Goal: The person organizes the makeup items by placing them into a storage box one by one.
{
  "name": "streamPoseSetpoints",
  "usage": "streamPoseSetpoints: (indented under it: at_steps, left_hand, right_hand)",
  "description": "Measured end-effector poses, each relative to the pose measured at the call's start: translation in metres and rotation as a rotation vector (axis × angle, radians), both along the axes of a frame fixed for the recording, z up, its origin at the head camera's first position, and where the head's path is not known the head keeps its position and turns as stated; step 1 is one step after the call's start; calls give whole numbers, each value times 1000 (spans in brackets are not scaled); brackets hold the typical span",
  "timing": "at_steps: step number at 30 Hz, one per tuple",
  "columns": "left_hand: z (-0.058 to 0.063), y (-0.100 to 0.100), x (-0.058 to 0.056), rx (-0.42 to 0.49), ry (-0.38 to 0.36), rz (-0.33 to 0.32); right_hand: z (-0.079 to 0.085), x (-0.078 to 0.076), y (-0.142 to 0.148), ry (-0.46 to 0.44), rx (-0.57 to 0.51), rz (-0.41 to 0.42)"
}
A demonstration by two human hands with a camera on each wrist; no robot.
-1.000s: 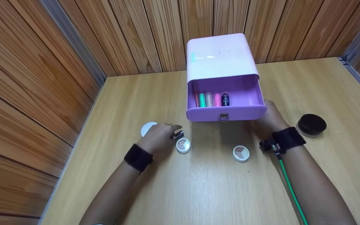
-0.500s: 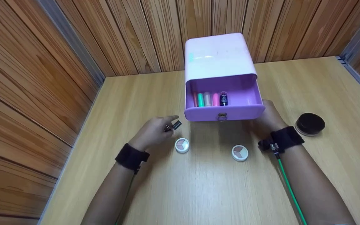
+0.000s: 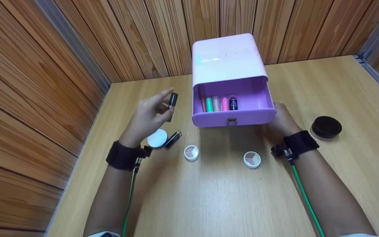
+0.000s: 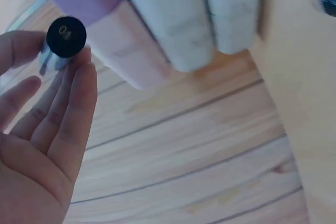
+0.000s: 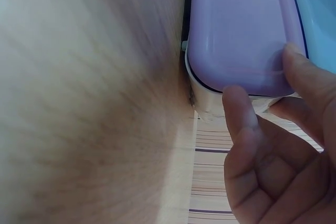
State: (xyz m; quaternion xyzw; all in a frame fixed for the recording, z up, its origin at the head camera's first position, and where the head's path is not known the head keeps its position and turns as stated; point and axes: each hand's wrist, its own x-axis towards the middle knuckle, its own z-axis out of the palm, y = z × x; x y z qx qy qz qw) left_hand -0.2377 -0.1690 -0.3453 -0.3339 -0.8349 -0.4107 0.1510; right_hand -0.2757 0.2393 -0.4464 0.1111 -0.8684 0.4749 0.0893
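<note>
My left hand [image 3: 145,117] is raised left of the pink drawer unit [image 3: 227,61] and pinches a small black-capped lipstick tube [image 3: 173,99]. In the left wrist view the tube's round black end [image 4: 66,36] faces the camera, with "04" printed on it. The top purple drawer [image 3: 255,117] is pulled out. Several slim tubes stand inside it: a green one [image 3: 209,104], a pink one [image 3: 225,104] and a dark one [image 3: 233,103] among them. My right hand [image 3: 282,119], partly hidden behind the drawer, grips the unit's right front corner low down, beside a closed purple drawer [image 5: 241,30].
Below my left hand lie a white round compact [image 3: 157,138] and another black lipstick tube [image 3: 173,140]. Two small three-shade palettes, a left one [image 3: 191,153] and a right one [image 3: 252,160], lie farther right. A black-lidded jar [image 3: 326,127] sits beyond my right wrist. Wooden panels back the table.
My left hand has lifted from beside the white compact with the lipstick tube, rising and turning. The compact and the second tube under it have come into view. My right hand stays put.
</note>
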Motion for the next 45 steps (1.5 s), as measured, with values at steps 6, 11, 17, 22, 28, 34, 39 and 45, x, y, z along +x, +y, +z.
streamPoseSetpoints:
  at_steps: [6, 11, 17, 22, 28, 34, 39, 45]
  left_hand:
    - [23, 16, -2, 15, 88, -31]
    - [44, 38, -7, 25, 65, -79]
    - [62, 74, -16, 9, -24, -134]
    - [67, 105, -20, -63, -151, -150]
    - [72, 131, -22, -210, -257, -103]
    - [84, 151, -27, -357, -313, -45]
    - [88, 166, -31, -456, -312, -61]
    - [84, 182, -35, -564, -305, -46]
  right_hand:
    - [0, -2, -2, -44, -13, -2]
    - [-1, -3, 0, 1, -45, 9]
    - [-2, -3, 2, 28, 33, 23]
    - [-3, -2, -1, -9, 31, 19]
    - [-1, -4, -6, -25, 47, 7]
    - [0, -6, -8, -28, 50, 10]
    - [-1, -7, -10, -67, 38, -4]
    - [-3, -10, -13, -46, 64, -9]
